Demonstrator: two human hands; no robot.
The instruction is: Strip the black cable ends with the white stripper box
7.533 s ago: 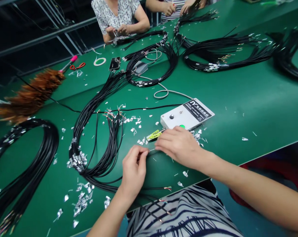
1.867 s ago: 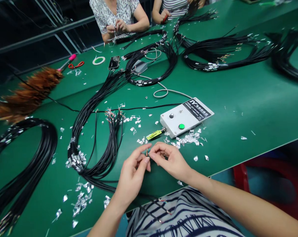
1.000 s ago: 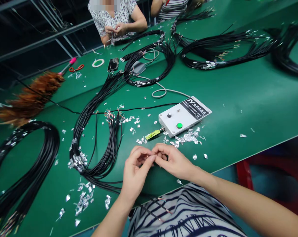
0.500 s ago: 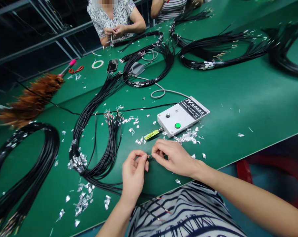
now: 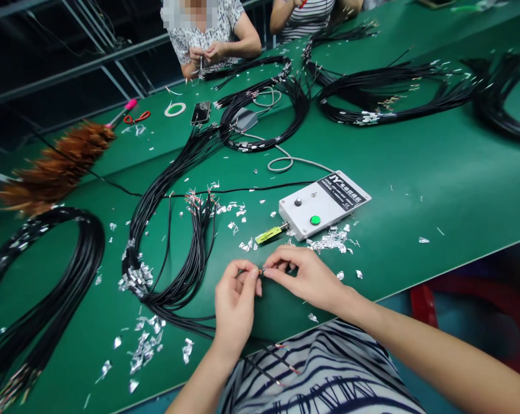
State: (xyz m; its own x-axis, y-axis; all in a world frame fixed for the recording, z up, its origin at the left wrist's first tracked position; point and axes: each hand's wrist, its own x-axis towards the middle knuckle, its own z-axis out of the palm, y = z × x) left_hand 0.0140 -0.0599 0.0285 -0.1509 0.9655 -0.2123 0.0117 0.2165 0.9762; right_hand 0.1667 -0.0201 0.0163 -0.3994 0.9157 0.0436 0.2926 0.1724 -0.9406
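My left hand (image 5: 235, 299) and my right hand (image 5: 305, 277) meet over the green table (image 5: 436, 172) near its front edge. Both pinch the stripped end of a thin black cable (image 5: 260, 270) between thumb and fingers. The cable runs back under my left hand toward the black cable bundle (image 5: 174, 253) on the left. Just behind my hands stands a white control box (image 5: 324, 204) with a green button and a yellow-green tip (image 5: 268, 234) at its left end.
Silver foil scraps (image 5: 145, 348) litter the table. More black cable coils lie at far left (image 5: 39, 287) and at the back (image 5: 393, 92). A feather duster (image 5: 57, 164), scissors, tape roll and phone (image 5: 200, 112) lie behind. Two other people (image 5: 217, 34) work opposite.
My hands stayed together near the table's front edge, working the cable end; 7.5 s ago my right hand lay closer to the box's yellow-green tip. The view shifted slightly.
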